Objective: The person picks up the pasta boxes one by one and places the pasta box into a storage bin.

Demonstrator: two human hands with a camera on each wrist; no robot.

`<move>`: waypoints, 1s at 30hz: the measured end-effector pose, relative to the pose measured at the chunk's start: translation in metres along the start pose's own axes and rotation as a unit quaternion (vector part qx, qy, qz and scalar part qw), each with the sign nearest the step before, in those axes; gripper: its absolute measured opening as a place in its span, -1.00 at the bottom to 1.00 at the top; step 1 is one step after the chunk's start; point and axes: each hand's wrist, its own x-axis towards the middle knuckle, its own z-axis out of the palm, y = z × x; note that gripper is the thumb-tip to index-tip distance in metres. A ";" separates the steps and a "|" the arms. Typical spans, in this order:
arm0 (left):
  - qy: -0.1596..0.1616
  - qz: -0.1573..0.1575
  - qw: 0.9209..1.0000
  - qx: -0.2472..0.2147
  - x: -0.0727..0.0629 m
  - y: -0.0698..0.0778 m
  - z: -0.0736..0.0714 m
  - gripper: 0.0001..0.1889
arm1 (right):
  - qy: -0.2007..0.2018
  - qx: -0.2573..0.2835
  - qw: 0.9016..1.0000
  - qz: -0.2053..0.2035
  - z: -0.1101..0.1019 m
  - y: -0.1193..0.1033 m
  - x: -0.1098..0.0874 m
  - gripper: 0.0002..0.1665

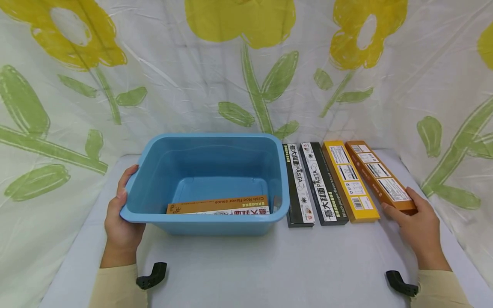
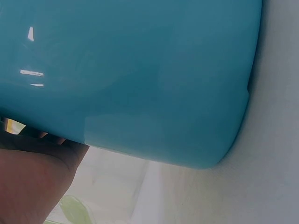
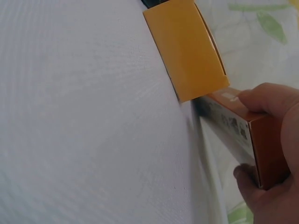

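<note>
My left hand (image 1: pixel 122 220) grips the left rim of a blue plastic tub (image 1: pixel 215 223), thumb side up by the edge; in the left wrist view the tub's wall (image 2: pixel 140 84) fills most of the picture. Inside the tub, along its near wall, lies a brown pasta box (image 1: pixel 219 204) marked "Crab Roe flavor sauce". At the far right, my right hand (image 1: pixel 421 222) holds the near end of an orange-brown box (image 1: pixel 379 177) between thumb and fingers. The right wrist view shows that box (image 3: pixel 268 149) with its near end raised off the table, beside the yellow box (image 3: pixel 187 51).
Right of the tub stand two black pasta boxes (image 1: pixel 298 188) (image 1: pixel 323 184) and a yellow box (image 1: pixel 350 182), side by side. A white cloth (image 1: pixel 239 269) covers the table. Behind hangs a flower-printed curtain (image 1: pixel 165 98).
</note>
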 end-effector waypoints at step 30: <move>0.003 -0.007 1.000 -0.001 0.000 0.001 0.000 -0.31 | 0.088 0.050 0.995 0.019 0.001 -0.007 -0.004 -0.03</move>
